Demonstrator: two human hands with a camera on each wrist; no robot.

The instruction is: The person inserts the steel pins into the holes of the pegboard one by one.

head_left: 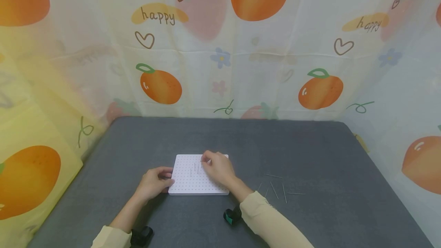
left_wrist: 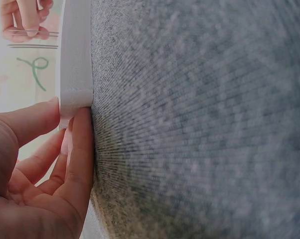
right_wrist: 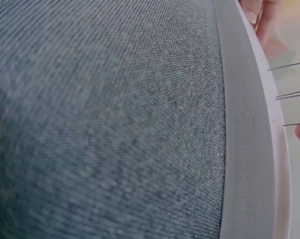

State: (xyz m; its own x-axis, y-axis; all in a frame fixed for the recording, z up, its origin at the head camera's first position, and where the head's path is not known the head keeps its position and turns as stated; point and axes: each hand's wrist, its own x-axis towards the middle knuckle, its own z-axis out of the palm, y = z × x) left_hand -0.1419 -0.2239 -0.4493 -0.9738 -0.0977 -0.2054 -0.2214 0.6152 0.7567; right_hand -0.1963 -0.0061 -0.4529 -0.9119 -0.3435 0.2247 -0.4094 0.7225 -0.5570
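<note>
Pinching a thin metal pin between thumb and forefinger, the right hand is over the far half of a white pegboard; the left hand grips the board's left edge, thumb at the upper rim, fingers against the side and low by the cloth; board flat on the grey cloth, just in front of the person.

Key relation, as judged: pin to board face; the pin's long axis runs roughly square to the face, its lower end at or very near the surface, directly below the right fingertips; three standing pins are just to the left of those fingertips, likewise upright; loose pins lie on the cloth right of the board, axes mixed, the right hand nearer to them.

Hard to make out: whether the held pin's tip is inside a hole, cannot tell; the right hand and forearm cover part of the board's right side; the right wrist view cuts off most of that hand; left fingertips partly hidden behind the board's corner.
</note>
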